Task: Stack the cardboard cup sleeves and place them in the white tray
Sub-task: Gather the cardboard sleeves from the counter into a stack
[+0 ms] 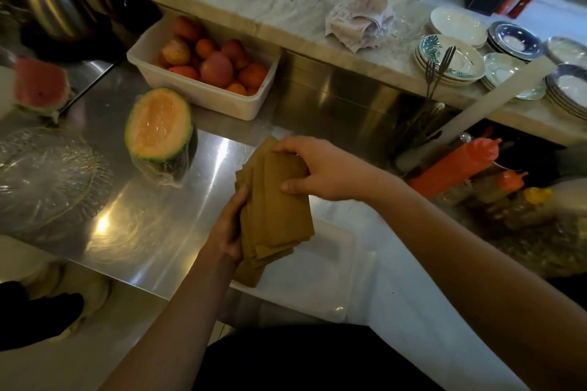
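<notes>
counter: steel worktop (152, 225) under a marble ledge, cut melon (158, 130) at far left.
sleeves: uneven brown cardboard sleeves (276, 209), held over the white tray (333, 279) at the near edge.
left hand (228, 232): wrapped round the stack's left side.
right hand (317, 168): grasping its far right end.
risk: edges aren't flush, so loosening either grip to square them could let the lower sleeves slide off past the tray.

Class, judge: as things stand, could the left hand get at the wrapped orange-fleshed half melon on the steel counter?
Probably, path-wise: only bare steel counter lies between the left hand and the wrapped orange-fleshed half melon. But that hand grips the stack of brown cardboard sleeves, so it is not free.
</notes>
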A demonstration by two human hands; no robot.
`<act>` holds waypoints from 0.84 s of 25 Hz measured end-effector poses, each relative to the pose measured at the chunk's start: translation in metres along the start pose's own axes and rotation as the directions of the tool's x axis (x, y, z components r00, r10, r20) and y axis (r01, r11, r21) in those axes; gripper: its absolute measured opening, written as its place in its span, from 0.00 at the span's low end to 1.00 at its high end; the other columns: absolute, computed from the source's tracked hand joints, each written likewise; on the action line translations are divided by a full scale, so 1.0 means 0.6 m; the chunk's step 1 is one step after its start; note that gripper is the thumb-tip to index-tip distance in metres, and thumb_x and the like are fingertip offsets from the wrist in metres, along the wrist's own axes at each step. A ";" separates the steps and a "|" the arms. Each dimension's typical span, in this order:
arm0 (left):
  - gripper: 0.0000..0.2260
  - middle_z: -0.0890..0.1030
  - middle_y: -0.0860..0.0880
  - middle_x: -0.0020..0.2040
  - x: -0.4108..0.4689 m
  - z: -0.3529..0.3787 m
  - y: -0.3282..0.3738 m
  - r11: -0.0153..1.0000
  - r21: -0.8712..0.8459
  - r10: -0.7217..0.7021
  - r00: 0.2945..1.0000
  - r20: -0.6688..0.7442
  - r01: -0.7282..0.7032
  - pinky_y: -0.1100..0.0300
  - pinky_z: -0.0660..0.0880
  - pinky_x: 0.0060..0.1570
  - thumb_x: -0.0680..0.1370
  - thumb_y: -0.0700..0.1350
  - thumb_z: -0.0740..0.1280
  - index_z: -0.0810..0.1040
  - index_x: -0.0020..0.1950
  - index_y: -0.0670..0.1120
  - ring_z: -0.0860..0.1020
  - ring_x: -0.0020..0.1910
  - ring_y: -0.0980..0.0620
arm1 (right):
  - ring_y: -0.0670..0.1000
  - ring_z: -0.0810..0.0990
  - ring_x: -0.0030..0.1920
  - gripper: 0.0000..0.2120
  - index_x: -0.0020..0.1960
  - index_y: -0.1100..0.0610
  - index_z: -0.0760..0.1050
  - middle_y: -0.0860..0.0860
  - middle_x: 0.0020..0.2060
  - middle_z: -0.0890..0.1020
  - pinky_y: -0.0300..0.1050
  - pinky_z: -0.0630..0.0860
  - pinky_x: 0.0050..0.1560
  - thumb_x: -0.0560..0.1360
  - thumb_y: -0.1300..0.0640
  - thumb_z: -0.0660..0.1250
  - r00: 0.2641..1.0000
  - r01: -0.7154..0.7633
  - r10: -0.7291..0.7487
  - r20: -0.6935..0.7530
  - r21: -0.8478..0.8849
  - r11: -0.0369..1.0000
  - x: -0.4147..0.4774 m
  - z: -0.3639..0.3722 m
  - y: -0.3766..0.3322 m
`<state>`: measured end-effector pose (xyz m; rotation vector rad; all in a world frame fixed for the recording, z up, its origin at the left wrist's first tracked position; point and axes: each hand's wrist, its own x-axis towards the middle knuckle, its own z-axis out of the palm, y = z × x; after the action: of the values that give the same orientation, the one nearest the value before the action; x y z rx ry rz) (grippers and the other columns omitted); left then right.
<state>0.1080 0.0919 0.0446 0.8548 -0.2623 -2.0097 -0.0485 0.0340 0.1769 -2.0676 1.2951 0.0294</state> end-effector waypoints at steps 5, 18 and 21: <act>0.47 0.86 0.42 0.48 -0.018 0.004 -0.004 0.999 0.037 0.014 1.000 0.019 -0.015 0.48 0.81 0.36 0.46 0.59 0.84 0.75 0.61 0.48 0.85 0.43 0.42 | 0.52 0.69 0.67 0.30 0.73 0.48 0.63 0.49 0.70 0.66 0.41 0.67 0.60 0.74 0.49 0.70 0.988 -0.012 0.026 -0.154 0.091 0.996 -0.021 0.061 -0.008; 0.47 0.79 0.41 0.63 -0.039 0.013 0.017 0.931 0.342 0.120 0.992 0.048 -0.129 0.50 0.80 0.49 0.59 0.65 0.78 0.68 0.72 0.46 0.79 0.59 0.42 | 0.48 0.80 0.53 0.17 0.62 0.49 0.67 0.49 0.57 0.77 0.42 0.81 0.45 0.79 0.40 0.55 0.957 -0.114 0.278 -0.087 0.767 0.632 -0.068 0.153 0.002; 0.44 0.78 0.41 0.64 -0.038 0.018 0.016 0.881 0.442 0.172 0.985 0.032 -0.168 0.50 0.79 0.52 0.63 0.67 0.74 0.67 0.73 0.46 0.79 0.60 0.42 | 0.48 0.80 0.54 0.15 0.63 0.47 0.66 0.46 0.56 0.77 0.41 0.81 0.46 0.80 0.43 0.55 0.966 -0.079 0.249 -0.070 0.837 0.541 -0.069 0.157 0.002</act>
<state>0.1153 0.1035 0.0680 1.0787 -0.7890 -1.8048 -0.0397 0.1188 0.1192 -1.1181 1.2529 -0.6053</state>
